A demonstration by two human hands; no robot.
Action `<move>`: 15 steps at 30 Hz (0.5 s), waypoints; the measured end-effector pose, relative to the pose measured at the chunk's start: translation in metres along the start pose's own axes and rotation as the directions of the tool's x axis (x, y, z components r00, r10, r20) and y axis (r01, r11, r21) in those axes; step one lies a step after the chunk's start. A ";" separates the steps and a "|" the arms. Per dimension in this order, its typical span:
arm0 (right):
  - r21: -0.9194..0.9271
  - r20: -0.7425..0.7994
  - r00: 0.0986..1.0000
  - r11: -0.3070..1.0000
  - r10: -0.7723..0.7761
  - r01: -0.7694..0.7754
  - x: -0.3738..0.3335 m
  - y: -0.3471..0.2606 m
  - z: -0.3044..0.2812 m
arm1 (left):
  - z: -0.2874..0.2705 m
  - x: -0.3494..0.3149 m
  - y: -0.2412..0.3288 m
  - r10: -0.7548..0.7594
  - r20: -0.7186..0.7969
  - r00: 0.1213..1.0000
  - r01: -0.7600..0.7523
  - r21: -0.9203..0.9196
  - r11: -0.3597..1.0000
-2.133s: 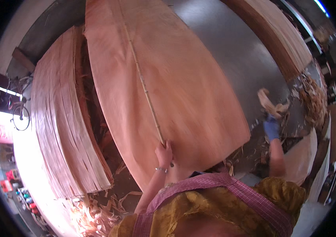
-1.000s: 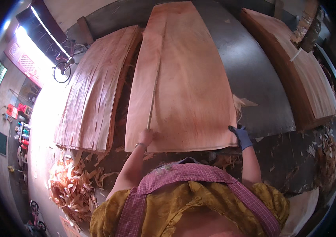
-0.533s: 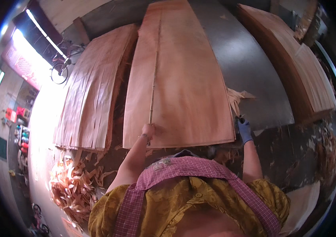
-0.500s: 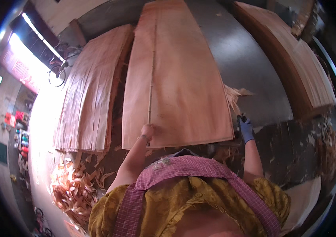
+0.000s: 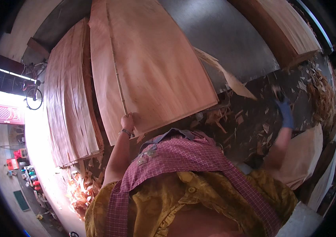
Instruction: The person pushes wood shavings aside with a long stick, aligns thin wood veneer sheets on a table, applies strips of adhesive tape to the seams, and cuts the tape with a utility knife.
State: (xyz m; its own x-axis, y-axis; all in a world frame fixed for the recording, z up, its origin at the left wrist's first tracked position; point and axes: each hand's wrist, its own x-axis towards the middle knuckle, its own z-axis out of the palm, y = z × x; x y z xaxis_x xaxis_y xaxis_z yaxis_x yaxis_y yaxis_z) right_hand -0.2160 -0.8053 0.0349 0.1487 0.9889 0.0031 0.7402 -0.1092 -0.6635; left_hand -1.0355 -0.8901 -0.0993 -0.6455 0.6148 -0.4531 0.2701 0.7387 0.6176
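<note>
A long thin bamboo stick (image 5: pixel 114 65) lies along the top wood veneer sheet (image 5: pixel 156 67) of the middle stack. My bare left hand (image 5: pixel 127 121) is closed around the stick's near end, close to the sheet's front edge. Out to the right, away from the stack, my right hand (image 5: pixel 285 112) wears a blue glove and is closed on something dark and narrow, too smeared by motion to name. Between that hand and the stack, a long pale veneer strip (image 5: pixel 233 83) sticks out from the sheet's right side.
Another veneer stack (image 5: pixel 65 94) stands at left, and a third (image 5: pixel 288 27) at far right. A grey metal surface (image 5: pixel 219 35) lies between stacks. Veneer scraps (image 5: pixel 83 191) are heaped at lower left, with more shavings (image 5: pixel 322 94) at right. A bicycle (image 5: pixel 33 93) stands far left.
My right hand has swung out to the right, away from the stack, and the veneer strip now stretches further out. My left hand still grips the stick. The whole view has turned.
</note>
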 end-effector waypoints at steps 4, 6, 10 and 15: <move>-0.263 -0.069 0.968 0.941 -0.240 0.215 0.054 -0.142 0.149 | 0.011 -0.005 0.016 -0.006 0.001 1.000 0.006 0.087 0.996; -0.328 -0.125 0.968 0.930 -0.218 0.167 0.089 -0.148 0.227 | 0.008 -0.005 0.027 -0.006 -0.005 1.000 0.007 0.091 0.996; -0.288 -0.019 0.996 0.954 -0.091 0.082 0.122 -0.124 0.267 | 0.010 -0.007 0.034 0.024 0.020 1.000 -0.025 0.070 0.997; 0.521 0.454 0.870 0.734 0.193 -0.435 0.074 -0.109 0.154 | -0.017 -0.026 0.001 -0.051 -0.058 0.997 0.056 0.099 0.994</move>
State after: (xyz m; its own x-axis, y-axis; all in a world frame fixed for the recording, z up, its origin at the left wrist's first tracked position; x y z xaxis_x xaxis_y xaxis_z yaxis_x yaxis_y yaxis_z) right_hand -0.3862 -0.7052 -0.0077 -0.0251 0.8849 -0.4652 0.1374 -0.4579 -0.8783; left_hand -1.0306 -0.9097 -0.0758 -0.6986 0.5595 -0.4459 0.3026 0.7958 0.5245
